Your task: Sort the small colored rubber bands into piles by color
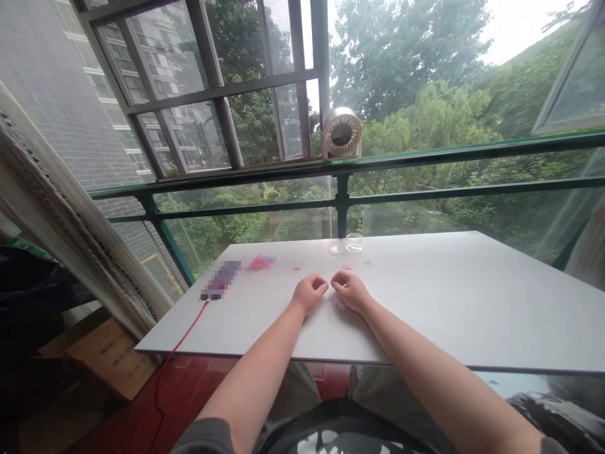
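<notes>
My left hand point(309, 294) is raised just over the white table point(425, 302), its thumb and fingers pinched together. Facing it across a narrow gap, my right hand point(350, 291) is closed in a similar pinch. Whatever the fingertips hold, if anything, is too small to make out. Beyond the hands lie small bits: a pink one point(297, 268), a faint yellow one point(321, 271), a larger pink one point(347, 266) and a teal one point(368, 262). A loose red-and-pink heap point(259, 263) with some blue is farther left. Clear round dishes point(336, 249) stand near the back edge.
On the table's left lies a pixelated flat dark object point(222, 280) with a red cable point(189, 329) running off the front edge. A green railing point(283, 205) and a round fan-like device point(343, 132) are behind the table. A cardboard box point(108, 353) sits on the floor.
</notes>
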Tool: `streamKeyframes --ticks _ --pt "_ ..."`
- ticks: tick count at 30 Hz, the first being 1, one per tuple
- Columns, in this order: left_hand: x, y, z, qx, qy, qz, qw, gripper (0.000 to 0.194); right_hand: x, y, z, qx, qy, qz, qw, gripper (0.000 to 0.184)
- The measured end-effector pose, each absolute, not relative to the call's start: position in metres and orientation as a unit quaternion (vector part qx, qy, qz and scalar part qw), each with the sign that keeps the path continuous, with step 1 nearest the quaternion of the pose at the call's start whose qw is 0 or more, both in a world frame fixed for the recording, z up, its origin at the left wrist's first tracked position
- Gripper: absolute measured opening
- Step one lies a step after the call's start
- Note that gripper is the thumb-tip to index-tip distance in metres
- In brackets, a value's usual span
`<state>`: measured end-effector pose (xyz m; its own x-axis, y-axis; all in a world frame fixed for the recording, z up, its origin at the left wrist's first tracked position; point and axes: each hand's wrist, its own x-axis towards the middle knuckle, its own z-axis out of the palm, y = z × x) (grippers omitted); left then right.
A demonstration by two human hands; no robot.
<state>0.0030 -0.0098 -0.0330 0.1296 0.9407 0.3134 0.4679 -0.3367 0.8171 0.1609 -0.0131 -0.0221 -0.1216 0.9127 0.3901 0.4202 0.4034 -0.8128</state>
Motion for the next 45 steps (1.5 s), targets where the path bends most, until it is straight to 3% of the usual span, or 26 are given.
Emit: streamKeyframes --ticks 45 --pt "0.0062 -0.0102 -0.0372 0.697 0.497 0.427 0.291 0.017 0.1675 -0.0095 -0.0275 -0.47 -0.706 0.285 0.447 0.014"
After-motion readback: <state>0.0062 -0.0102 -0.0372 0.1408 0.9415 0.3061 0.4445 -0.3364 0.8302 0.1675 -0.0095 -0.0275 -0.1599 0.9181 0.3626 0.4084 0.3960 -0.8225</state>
